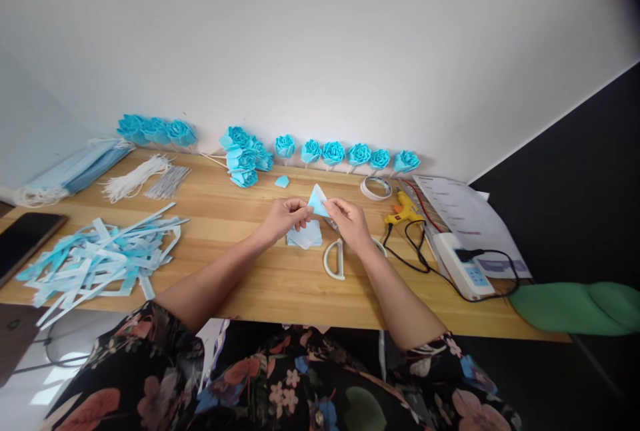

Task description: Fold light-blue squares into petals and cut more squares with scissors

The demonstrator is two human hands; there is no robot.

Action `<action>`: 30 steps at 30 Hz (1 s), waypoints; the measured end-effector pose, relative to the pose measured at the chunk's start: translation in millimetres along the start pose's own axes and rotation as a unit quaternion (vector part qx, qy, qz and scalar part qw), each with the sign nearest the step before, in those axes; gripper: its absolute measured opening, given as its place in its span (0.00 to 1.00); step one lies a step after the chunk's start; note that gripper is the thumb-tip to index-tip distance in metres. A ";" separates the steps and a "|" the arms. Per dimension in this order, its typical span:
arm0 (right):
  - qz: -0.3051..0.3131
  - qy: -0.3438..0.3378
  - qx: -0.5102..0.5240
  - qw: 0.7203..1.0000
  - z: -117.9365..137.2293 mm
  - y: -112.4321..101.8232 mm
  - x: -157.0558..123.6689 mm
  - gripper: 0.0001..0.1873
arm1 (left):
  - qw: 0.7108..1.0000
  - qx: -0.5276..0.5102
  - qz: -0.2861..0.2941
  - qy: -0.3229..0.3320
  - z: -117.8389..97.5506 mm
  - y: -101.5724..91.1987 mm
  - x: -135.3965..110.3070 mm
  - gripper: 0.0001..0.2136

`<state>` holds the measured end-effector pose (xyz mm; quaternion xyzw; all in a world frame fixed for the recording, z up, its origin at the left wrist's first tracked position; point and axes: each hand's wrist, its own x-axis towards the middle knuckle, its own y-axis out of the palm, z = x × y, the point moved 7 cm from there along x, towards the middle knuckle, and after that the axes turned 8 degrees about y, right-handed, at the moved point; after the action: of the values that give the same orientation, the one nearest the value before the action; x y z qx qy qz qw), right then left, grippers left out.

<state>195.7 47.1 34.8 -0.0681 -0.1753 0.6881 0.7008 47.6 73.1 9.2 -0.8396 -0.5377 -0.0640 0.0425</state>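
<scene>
Between my two hands a small light-blue fabric piece (318, 201) is held up, with a paler fold at its top. My left hand (286, 219) pinches its lower left corner. The fingers of my right hand (346, 219) are closed on its right edge. Just below lies a stack of pale blue fabric pieces (306, 236) on the table. Scissors with white handles (334, 261) rest under my right hand, their blades mostly hidden. One loose blue petal-shaped piece (282, 182) lies behind my left hand.
Blue fabric roses (334, 152) line the wall. Left are cut strips (110, 254), face masks (75, 174), white ear loops (137, 176), grey wires (168, 182) and a phone (30, 239). Right are a tape roll (376, 196), a yellow glue gun (404, 208) with its cord, and a power strip (465, 271).
</scene>
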 end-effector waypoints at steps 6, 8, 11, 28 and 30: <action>-0.001 0.012 -0.010 1.000 -6.2 1.4 1.2 0.15 | 0.999 0.029 0.018 -0.009 2.7 3.6 -0.9 0.17; -0.014 0.018 -0.024 0.999 -7.5 0.2 1.4 0.15 | 0.999 0.035 0.030 -0.009 3.0 6.1 -1.3 0.17; -0.019 0.017 -0.030 0.999 -6.2 -0.3 1.3 0.16 | 0.998 0.038 0.040 -0.012 2.0 8.7 -1.9 0.16; 0.006 -0.036 -0.056 0.998 5.9 7.0 -1.9 0.13 | 0.996 0.064 0.066 0.000 2.5 10.0 -2.8 0.18; 0.014 -0.038 -0.052 0.998 6.5 8.3 -2.3 0.12 | 0.994 0.069 0.082 -0.003 1.4 13.1 -4.6 0.17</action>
<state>185.8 44.3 37.7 -0.0813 -0.2364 0.6900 0.6792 57.7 63.7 7.1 -0.8760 -0.4704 -0.0207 0.1043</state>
